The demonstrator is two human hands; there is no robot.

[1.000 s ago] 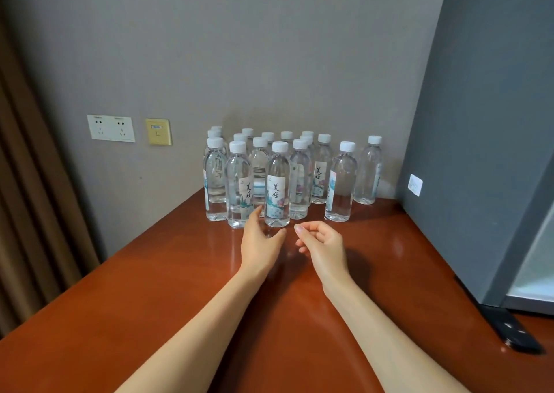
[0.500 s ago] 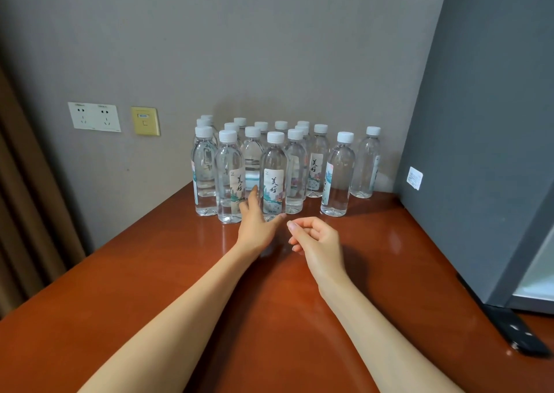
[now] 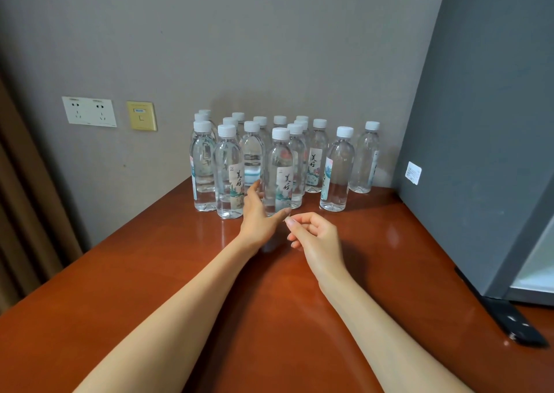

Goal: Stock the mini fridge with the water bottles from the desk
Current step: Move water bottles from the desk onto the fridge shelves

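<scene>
Several clear water bottles with white caps stand in a cluster at the back of the red-brown desk (image 3: 150, 287), against the wall. My left hand (image 3: 259, 215) wraps the lower part of the front middle water bottle (image 3: 280, 164), fingers on its left side and thumb under its right side. Just right of that thumb, my right hand (image 3: 314, 236) hovers over the desk with curled fingers and holds nothing. The grey mini fridge (image 3: 479, 122) stands on the desk's right side; a pale strip of its front shows at the lower right.
A flat black object (image 3: 509, 317) lies on the desk by the fridge's near corner. White wall sockets (image 3: 89, 111) and a yellow plate (image 3: 141, 116) are on the grey wall at left. A brown curtain (image 3: 24, 212) hangs at the far left.
Both hands have moved forward to the bottles. My left hand has closed in round the base of the front middle bottle, which now stands slightly further right among its neighbours.
</scene>
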